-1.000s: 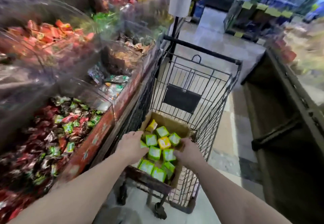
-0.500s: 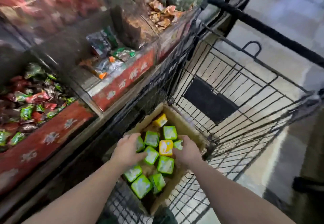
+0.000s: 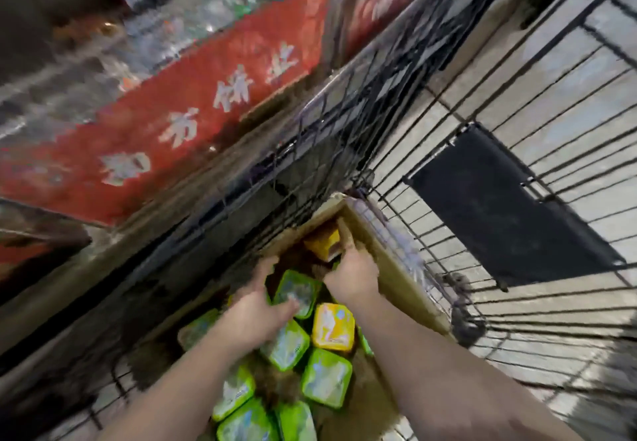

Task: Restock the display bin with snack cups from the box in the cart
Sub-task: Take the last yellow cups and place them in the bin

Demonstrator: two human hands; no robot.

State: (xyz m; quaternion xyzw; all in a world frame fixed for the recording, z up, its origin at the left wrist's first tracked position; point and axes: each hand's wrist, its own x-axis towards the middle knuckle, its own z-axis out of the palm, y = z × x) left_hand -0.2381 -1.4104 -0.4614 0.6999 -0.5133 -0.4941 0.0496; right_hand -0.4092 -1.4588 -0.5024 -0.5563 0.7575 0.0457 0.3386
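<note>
On my far left runs the display bin (image 3: 193, 109), its red front panel printed with pale characters and its clear upper wall blurred, so I cannot make out what lies inside. Just beside it stands the black wire shopping cart (image 3: 344, 137), its near side pressed close along the bin's front.

Down in the cart sits the open cardboard box (image 3: 389, 268), and both my arms reach into it. My left hand (image 3: 256, 316) lies spread over the snack cups, fingers extended and loosely apart, the palm resting on a green-lidded cup (image 3: 296, 290) with the thumb across its lid; I cannot tell whether it has a real hold of that cup. More green-lidded cups crowd below it toward the near end of the box, one of them (image 3: 325, 378) plainly lid-up beside my forearm. A yellow-lidded cup (image 3: 332, 327) sits between my two wrists, touching its green neighbours.

My right hand (image 3: 355, 270) is farther in, at the far end of the box, fingers curled and bunched down against the box wall. Just past its fingertips a second yellow cup (image 3: 324, 240) lies tilted in the corner; motion blur hides whether I am touching it.

To the right, the cart's wire back carries a black flap (image 3: 510, 206), with the pale tiled floor (image 3: 551, 102) showing through the bars.
</note>
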